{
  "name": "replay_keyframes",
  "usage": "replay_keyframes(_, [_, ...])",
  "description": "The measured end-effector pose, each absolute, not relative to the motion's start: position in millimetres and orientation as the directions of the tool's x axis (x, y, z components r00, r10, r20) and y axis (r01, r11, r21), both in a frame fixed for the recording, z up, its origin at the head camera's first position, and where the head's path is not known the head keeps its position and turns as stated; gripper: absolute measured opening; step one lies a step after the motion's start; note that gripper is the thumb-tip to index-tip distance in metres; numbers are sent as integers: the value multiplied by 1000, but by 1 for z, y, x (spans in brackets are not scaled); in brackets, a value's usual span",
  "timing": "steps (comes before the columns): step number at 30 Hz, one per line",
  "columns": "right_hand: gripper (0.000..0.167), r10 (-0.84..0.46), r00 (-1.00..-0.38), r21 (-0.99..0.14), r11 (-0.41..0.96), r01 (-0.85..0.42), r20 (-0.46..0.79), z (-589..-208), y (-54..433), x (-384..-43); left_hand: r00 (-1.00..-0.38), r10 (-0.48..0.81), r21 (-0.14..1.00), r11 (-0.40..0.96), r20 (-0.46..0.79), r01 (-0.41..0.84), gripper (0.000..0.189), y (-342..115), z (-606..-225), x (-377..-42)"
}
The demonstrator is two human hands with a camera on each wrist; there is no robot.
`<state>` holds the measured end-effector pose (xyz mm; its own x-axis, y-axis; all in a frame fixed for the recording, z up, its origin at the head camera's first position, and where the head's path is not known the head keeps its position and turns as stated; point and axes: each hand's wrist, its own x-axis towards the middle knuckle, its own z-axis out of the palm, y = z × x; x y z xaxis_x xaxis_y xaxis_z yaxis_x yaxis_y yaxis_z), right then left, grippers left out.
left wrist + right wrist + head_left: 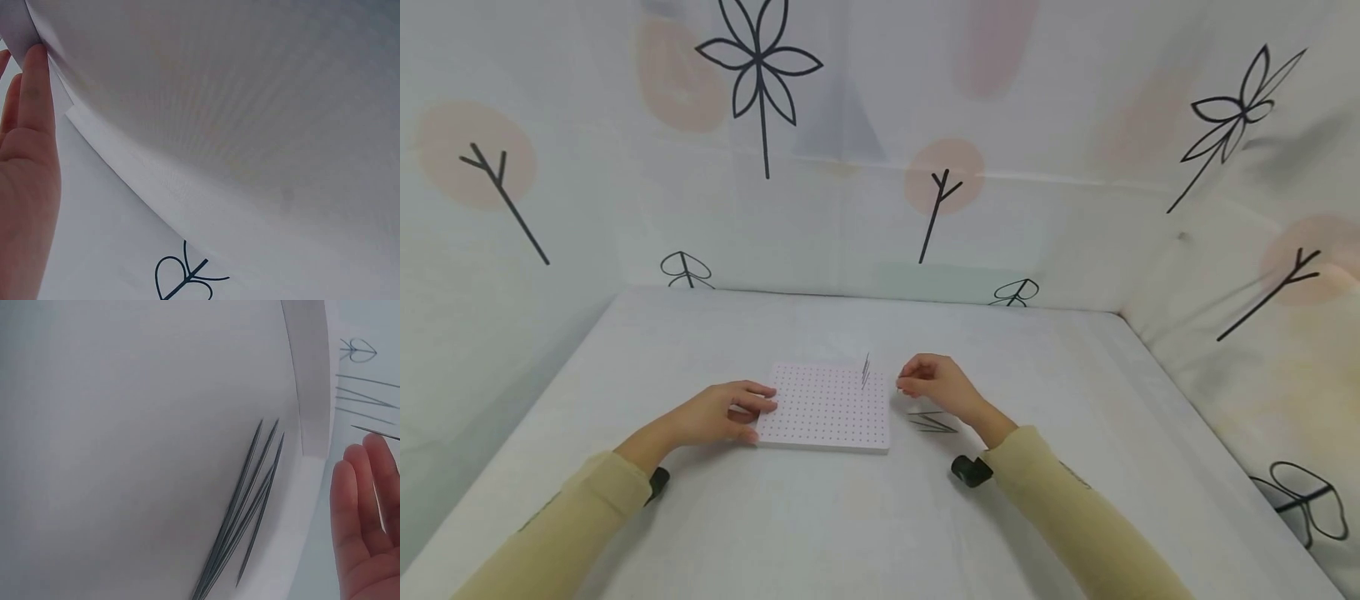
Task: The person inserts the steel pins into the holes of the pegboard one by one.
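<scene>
A white pegboard (823, 412) with rows of small holes lies flat on the table. My left hand (733, 411) rests at its left edge, fingers extended and thumb near the front corner; in the left wrist view a finger (36, 87) meets the board's side. Several thin dark needles (365, 394) stand upright in the board near its back right. My right hand (940, 385), just right of the board, pinches another thin needle (375, 432) at the fingertips; the thumb is hidden in the right wrist view. Below that hand, several loose pointed needles (240, 506) lie beside the board.
White cloth covers the table (820, 533). A patterned cloth wall (850, 225) rises behind it and at both sides. Dark wrist cameras (972, 471) hang under both sleeves, close to the tabletop.
</scene>
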<state>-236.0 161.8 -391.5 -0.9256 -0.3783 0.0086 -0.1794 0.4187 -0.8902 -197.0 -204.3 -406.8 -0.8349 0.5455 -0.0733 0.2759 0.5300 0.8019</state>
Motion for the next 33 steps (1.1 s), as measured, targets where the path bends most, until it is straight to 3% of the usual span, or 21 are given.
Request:
replay_keyframes(21, [7, -389, -920, -849, 470, -242, 48, -392, 127, -237, -834, 547, 801, 528, -68, 281, 49, -203, -403, -196])
replay_keyframes(33, [7, -369, -929, -815, 537, -217, 4, -400, 121, -240, -832, 549, 799, 533, -74, 280, 50, -204, -407, -198])
